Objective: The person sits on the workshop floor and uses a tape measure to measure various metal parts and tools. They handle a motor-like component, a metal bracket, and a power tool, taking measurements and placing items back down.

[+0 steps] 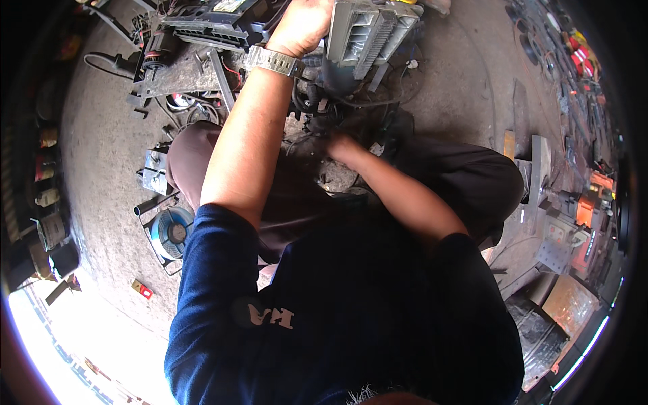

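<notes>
My left arm, with a metal-band wristwatch [275,61], stretches up to the top edge. There my left hand [305,25] lies against the left side of a grey metal machine part [372,39] with ribs and a toothed strip. Its fingers run out of the picture, so their grip does not show. Lower down, between my bent knees, my right hand [343,148] reaches into a shadowed patch of dark parts and cables below the machine. Blur and shadow hide its fingers and anything in them. A black cable [378,104] curves from there to the right.
A metal frame [179,82] with a motor-like part [160,48] stands at the upper left. By my left knee sit a small metal block [155,170] and a blue wire spool [171,231]. Metal bars [538,172] and a rusty sheet-metal box [567,304] lie to the right.
</notes>
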Tool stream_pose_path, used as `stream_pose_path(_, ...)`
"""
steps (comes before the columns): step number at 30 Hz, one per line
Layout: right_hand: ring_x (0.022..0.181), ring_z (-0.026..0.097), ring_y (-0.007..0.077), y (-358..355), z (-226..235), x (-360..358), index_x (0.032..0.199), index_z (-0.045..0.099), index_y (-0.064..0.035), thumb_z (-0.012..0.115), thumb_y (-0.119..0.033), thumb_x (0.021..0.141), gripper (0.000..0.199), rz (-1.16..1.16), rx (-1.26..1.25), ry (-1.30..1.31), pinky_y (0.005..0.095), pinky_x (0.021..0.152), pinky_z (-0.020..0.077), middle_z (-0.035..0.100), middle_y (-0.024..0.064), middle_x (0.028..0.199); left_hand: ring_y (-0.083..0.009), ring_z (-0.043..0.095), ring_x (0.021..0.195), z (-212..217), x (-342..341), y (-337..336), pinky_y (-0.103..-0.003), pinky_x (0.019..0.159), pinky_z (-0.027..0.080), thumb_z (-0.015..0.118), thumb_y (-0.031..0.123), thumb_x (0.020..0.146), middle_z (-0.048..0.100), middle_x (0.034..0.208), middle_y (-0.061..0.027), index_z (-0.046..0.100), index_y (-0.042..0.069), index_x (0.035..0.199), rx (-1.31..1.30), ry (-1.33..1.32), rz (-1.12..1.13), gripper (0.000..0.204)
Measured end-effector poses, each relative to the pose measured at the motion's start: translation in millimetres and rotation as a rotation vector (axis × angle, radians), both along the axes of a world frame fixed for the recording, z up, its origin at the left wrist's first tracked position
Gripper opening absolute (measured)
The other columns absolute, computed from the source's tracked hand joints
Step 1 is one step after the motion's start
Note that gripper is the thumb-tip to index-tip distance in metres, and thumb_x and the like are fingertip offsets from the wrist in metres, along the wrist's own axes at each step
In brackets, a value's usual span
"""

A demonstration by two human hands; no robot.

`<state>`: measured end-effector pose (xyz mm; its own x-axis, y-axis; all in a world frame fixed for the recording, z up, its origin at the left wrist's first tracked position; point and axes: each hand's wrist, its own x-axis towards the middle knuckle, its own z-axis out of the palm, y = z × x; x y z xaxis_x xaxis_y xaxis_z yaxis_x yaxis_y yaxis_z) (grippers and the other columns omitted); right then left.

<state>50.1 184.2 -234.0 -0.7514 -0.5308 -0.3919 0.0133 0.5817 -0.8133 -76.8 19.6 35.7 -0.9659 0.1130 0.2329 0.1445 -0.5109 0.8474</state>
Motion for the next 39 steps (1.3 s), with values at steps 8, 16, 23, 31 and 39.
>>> stream_pose_path(8,0.098,0.066,0.023,-61,-27,2,0.148,0.034,-0.0148,0.066,-0.008,0.094,0.064,-0.46,-0.401,-0.38,0.0441,0.073,0.0566,0.06,0.0128,0.126,-0.0064,0.065,0.086,-1,-1,6,-0.023,0.076,0.054,0.061,0.031,0.105,0.07,0.104,0.0013,0.066,0.003,0.123,0.043,-0.017,0.042,0.034)
stream_pose_path(16,0.11,0.066,0.0257,-60,68,33,0.15,0.038,-0.0096,0.073,-0.013,0.089,0.07,-0.624,-0.619,-0.662,0.0429,0.087,0.0554,0.056,0.0149,0.139,-0.0081,0.067,0.078,8,9,-6,-0.023,0.07,0.055,0.057,0.033,0.106,0.072,0.099,-0.001,0.065,0.003,0.123,0.097,-0.058,0.021,0.035)
stream_pose_path(23,0.102,0.071,0.0305,-14,30,32,0.112,0.076,-0.012,0.068,-0.021,0.092,0.023,0.194,0.132,-0.066,0.039,0.089,0.0555,0.074,0.0166,0.108,-0.0134,0.07,0.087,0,8,-8,-0.029,0.078,0.058,0.055,0.031,0.107,0.073,0.106,-0.0055,0.064,0.002,0.124,0.091,-0.049,0.014,0.035)
stream_pose_path(31,0.113,0.067,0.0382,69,99,-41,0.117,0.073,-0.0058,0.066,-0.018,0.087,0.033,0.594,0.482,0.236,0.0458,0.098,0.0536,0.072,0.0188,0.115,-0.0181,0.071,0.098,-13,9,-13,-0.032,0.088,0.058,0.06,0.027,0.104,0.071,0.114,-0.009,0.059,-0.001,0.132,0.048,-0.028,0.1,0.04)
stream_pose_path(39,0.111,0.067,0.0401,171,29,-166,0.109,0.073,0.0003,0.057,-0.016,0.089,0.03,0.112,0.881,0.169,0.0472,0.092,0.0555,0.07,0.0236,0.117,-0.0143,0.067,0.097,10,21,9,-0.029,0.086,0.053,0.069,0.024,0.098,0.07,0.115,-0.007,0.059,-0.001,0.135,-0.126,-0.074,0.26,0.045)
